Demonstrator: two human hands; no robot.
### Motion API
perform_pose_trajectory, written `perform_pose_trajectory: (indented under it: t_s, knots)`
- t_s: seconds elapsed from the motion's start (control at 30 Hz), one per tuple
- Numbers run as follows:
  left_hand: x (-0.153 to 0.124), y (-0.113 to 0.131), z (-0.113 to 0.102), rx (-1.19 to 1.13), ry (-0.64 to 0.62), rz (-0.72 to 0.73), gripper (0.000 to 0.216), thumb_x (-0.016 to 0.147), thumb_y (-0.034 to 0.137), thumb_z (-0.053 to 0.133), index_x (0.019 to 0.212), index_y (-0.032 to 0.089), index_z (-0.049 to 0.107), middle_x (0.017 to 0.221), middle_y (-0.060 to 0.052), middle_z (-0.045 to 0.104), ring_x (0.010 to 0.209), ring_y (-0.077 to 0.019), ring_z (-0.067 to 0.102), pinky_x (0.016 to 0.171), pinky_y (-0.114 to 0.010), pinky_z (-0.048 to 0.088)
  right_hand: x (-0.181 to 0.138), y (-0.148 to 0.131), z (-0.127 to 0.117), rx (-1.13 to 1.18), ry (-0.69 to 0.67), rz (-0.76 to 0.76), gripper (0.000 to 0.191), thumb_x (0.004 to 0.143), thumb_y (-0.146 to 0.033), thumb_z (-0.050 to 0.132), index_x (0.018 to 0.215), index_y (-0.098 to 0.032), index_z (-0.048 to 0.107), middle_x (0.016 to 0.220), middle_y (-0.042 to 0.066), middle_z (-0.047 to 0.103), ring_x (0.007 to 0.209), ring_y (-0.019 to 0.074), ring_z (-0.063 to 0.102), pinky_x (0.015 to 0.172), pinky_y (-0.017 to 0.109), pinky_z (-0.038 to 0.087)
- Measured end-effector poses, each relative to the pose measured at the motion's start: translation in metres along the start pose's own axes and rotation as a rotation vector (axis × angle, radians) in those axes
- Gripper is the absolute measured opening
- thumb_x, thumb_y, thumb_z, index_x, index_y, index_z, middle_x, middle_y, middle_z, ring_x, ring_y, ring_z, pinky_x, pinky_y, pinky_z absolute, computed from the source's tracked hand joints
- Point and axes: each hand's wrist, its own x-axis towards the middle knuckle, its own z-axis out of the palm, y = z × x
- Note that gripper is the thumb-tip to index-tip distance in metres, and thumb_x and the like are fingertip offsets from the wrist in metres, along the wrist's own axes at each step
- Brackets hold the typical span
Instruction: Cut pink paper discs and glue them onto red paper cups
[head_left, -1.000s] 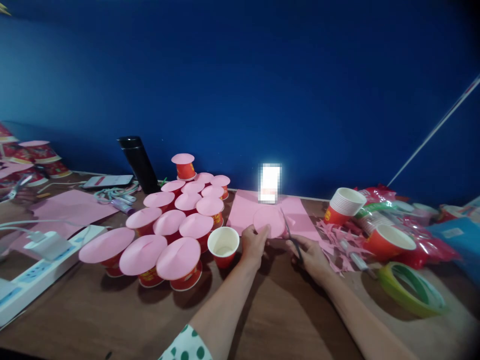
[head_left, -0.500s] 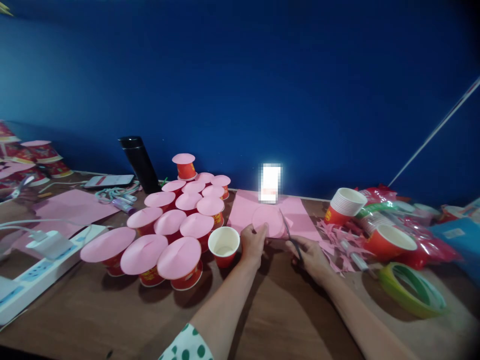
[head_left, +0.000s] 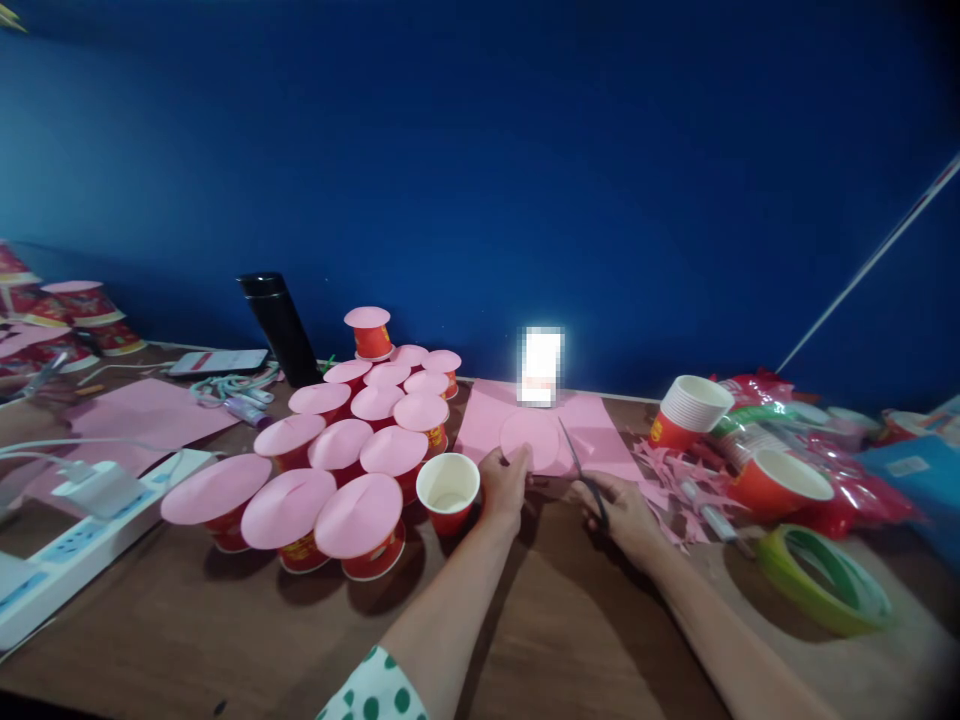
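Observation:
Between thumb and fingers, my left hand (head_left: 506, 485) grips a pink paper circle (head_left: 529, 440) by its lower edge. My right hand (head_left: 619, 515) is closed round the dark handles of a pair of scissors (head_left: 571, 445), whose blades point up and away just right of the circle. Under both lies a larger pink paper sheet (head_left: 600, 425). An upright white-lined paper cup (head_left: 448, 490) stands left of my left hand. Pink paper scraps (head_left: 660, 485) lie beside my right hand.
Several red cups topped with pink discs (head_left: 358, 515) fill the left-centre. A black bottle (head_left: 277, 325) stands behind them; a power strip (head_left: 97, 540) lies left. Stacked cups (head_left: 694, 405) and green tape (head_left: 825, 585) are right. Another person's hand (head_left: 30, 420) shows far left.
The paper circle in my left hand has shifted slightly left, away from the scissors. The scissors tilt a little differently. The other person's hand at far left has moved slightly.

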Motion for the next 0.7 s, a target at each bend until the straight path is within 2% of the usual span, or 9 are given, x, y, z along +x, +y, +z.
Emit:
perform_pose_trajectory:
  t_s: [0.2,0.5,0.63,0.7]
  knots:
    - [-0.001,0.0,0.002,-0.138,-0.036,-0.061,0.026,0.064,0.035,0.071,0.069,0.014,0.056,0.052,0.004,0.054,0.043,-0.0075,0.047,0.043,-0.02,0.037,0.002,0.002,0.005,0.248,0.023,0.031,0.055,0.064,-0.054,0.072,0.103,-0.017,0.063,0.058,-0.005,0.051,0.041,0.0076,0.045,0.036,0.018,0.034]
    - [-0.007,0.005,0.005,-0.282,-0.179,-0.166,0.038,0.053,0.037,0.081,0.072,0.014,0.058,0.06,0.003,0.06,0.049,-0.0084,0.055,0.046,-0.019,0.043,0.0,-0.001,0.009,0.26,0.02,0.007,0.053,0.066,-0.053,0.071,0.104,-0.017,0.062,0.058,-0.005,0.053,0.044,0.0088,0.048,0.039,0.019,0.035]
    - [-0.01,0.007,0.004,-0.271,-0.182,-0.155,0.04,0.051,0.037,0.082,0.073,0.013,0.058,0.062,0.003,0.061,0.049,-0.0082,0.055,0.046,-0.019,0.045,-0.002,-0.003,0.01,0.307,0.026,0.022,0.055,0.062,-0.052,0.074,0.103,-0.017,0.063,0.057,-0.005,0.054,0.043,0.0084,0.047,0.038,0.019,0.035]
    - [-0.011,0.007,0.003,-0.229,-0.175,-0.175,0.041,0.052,0.039,0.081,0.075,0.014,0.058,0.062,0.002,0.061,0.048,-0.0088,0.055,0.041,-0.018,0.041,-0.002,-0.004,0.01,0.325,0.035,0.039,0.055,0.06,-0.051,0.076,0.101,-0.017,0.063,0.057,-0.004,0.055,0.043,0.0086,0.048,0.038,0.019,0.034]
